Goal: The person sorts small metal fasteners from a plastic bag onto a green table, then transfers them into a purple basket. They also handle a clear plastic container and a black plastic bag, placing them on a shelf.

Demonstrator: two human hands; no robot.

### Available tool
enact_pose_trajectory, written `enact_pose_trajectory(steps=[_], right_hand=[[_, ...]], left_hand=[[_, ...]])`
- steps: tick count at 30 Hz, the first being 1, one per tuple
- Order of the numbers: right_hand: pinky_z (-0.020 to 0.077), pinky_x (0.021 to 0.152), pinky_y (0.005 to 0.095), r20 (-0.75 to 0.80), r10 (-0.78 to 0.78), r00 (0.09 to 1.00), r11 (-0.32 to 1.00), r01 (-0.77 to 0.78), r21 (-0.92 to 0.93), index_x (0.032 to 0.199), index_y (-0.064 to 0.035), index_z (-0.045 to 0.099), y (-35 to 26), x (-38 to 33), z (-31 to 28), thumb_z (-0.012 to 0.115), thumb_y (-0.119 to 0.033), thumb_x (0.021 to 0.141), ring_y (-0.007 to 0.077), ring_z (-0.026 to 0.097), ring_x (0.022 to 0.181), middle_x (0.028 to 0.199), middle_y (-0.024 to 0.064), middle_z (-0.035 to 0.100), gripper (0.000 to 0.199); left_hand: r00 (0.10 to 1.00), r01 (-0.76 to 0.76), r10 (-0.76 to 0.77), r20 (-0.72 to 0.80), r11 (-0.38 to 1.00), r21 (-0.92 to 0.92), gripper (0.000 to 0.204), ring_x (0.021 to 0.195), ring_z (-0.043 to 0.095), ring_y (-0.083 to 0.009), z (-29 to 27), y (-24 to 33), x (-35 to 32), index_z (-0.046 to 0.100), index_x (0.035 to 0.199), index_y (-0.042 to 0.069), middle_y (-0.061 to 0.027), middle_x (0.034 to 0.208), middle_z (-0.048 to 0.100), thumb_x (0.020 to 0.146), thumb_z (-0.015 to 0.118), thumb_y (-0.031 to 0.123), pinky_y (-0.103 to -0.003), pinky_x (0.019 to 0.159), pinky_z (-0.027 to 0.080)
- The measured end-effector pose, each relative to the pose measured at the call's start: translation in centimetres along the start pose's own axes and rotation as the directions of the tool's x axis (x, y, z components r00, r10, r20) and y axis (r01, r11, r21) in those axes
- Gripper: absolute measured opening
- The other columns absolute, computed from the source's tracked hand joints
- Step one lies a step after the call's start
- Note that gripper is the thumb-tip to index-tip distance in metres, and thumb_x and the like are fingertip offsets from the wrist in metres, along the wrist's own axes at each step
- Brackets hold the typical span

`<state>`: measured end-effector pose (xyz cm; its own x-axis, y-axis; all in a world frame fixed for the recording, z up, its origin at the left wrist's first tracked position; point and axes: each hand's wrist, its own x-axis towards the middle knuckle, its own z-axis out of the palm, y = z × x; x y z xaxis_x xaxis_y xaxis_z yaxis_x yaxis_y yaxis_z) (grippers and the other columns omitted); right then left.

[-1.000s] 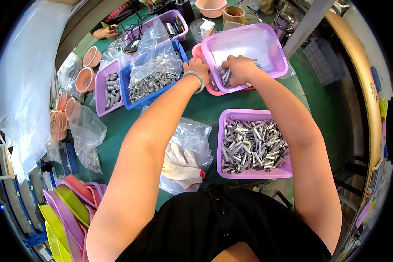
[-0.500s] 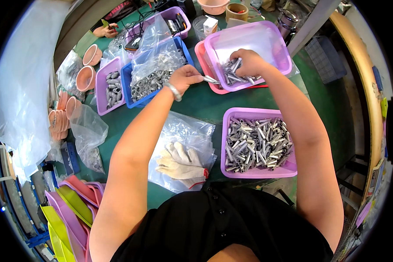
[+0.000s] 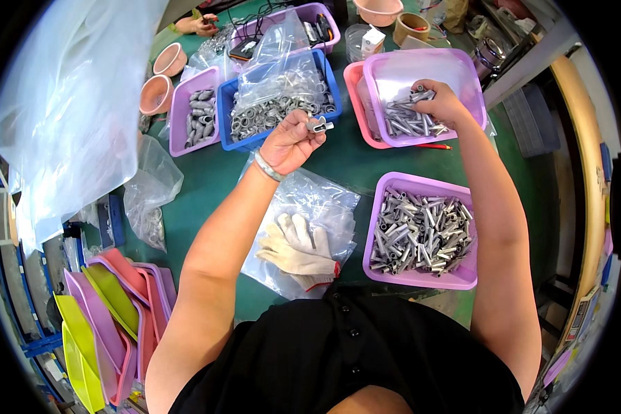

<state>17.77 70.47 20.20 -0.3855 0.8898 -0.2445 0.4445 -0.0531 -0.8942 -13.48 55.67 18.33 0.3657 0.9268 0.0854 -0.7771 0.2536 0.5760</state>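
Observation:
My left hand (image 3: 291, 143), a pale bangle on its wrist, pinches a small silver metal fitting (image 3: 320, 126) with an opening in its end. It is held in the air in front of a blue basket (image 3: 233, 145) of metal rings. My right hand (image 3: 443, 105) reaches into the far purple basket (image 3: 477, 81), where several grey metal tubes (image 3: 408, 123) lie on clear plastic. Its fingers are closed round a tube (image 3: 421, 90) there. Nearer to me, another purple basket (image 3: 425, 278) is filled with similar short tubes.
A pair of white work gloves (image 3: 298, 250) lies on clear plastic bags (image 3: 272, 276) on the green table. A red basket (image 3: 355, 74) sits under the far purple one. Grey curved parts fill a small purple basket (image 3: 178, 131). Another person's hand (image 3: 203, 25) shows far left. Stacked trays (image 3: 107, 331) stand lower left.
The whole view has shifted. My left hand has drawn back from the red basket's edge and turned its fitting so an open end shows. My right hand stays at the far purple basket.

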Motion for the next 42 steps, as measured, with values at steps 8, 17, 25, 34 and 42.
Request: enact_pose_trajectory(steps=[8,17,25,34,42], right_hand=[[0.0384,0.043,0.0221,-0.018,0.061,0.998,0.987,-0.058,0.147,0.103,-0.0089,0.057,-0.9,-0.4,-0.7,0.066,-0.003,0.066,0.0079,0.052,0.055,0.073,0.0015,0.056,0.038],[0.0389,0.043,0.0218,-0.059,0.02,0.998,0.954,-0.002,0.301,0.107,-0.0073,0.055,-3.5,-1.8,-0.4,0.067,-0.006,0.068,0.0085,0.053,0.055,0.079,0.0016,0.057,0.041],[0.042,0.047,0.0235,0.151,-0.172,0.973,0.937,0.114,0.33,0.112,-0.0037,0.051,-9.7,-0.5,5.0,0.067,-0.009,0.071,0.0099,0.056,0.06,0.081,0.0035,0.059,0.045],[0.0434,0.04,0.0254,0.434,-0.045,0.9,0.983,-0.038,0.18,0.106,-0.0029,0.054,-12.3,4.7,19.5,0.071,-0.01,0.061,0.0119,0.056,0.052,0.07,0.0048,0.06,0.049],[0.0432,0.086,0.0465,0.2,-0.469,0.86,0.703,0.501,-0.504,0.11,-0.0107,0.059,-12.3,9.5,27.0,0.067,-0.024,0.061,0.0364,0.053,0.103,0.106,0.0185,0.057,0.051]], left_hand=[[0.999,-0.028,0.027,-0.025,0.999,-0.038,0.016,0.091,0.05,-0.0185,0.5,0.3,-1.1,0.057,0.092,0.009,-0.005,0.093,0.059,0.081,0.063,0.019,-0.032,0.085,0.039],[0.993,-0.085,0.076,-0.092,0.992,-0.097,0.021,0.089,0.049,-0.0187,0.6,0.6,-2.3,0.058,0.099,0.008,-0.0043,0.086,0.058,0.082,0.062,0.02,-0.032,0.084,0.039],[0.94,-0.207,0.151,-0.307,0.966,-0.158,0.023,0.083,0.046,-0.0199,-1.0,0.3,-7.2,0.059,0.101,0.005,-0.0039,0.08,0.055,0.085,0.057,0.021,-0.033,0.078,0.039],[0.865,-0.316,0.137,-0.482,0.896,-0.312,0.03,0.084,0.055,-0.0235,-0.5,0.4,-10.7,0.058,0.088,0.006,-0.0087,0.087,0.059,0.087,0.053,0.036,-0.037,0.076,0.045],[0.824,-0.327,0.091,-0.559,0.882,-0.339,0.029,0.091,0.058,-0.0252,0.7,0.7,-14.5,0.056,0.082,0.003,-0.0109,0.093,0.061,0.09,0.049,0.03,-0.034,0.08,0.05]])
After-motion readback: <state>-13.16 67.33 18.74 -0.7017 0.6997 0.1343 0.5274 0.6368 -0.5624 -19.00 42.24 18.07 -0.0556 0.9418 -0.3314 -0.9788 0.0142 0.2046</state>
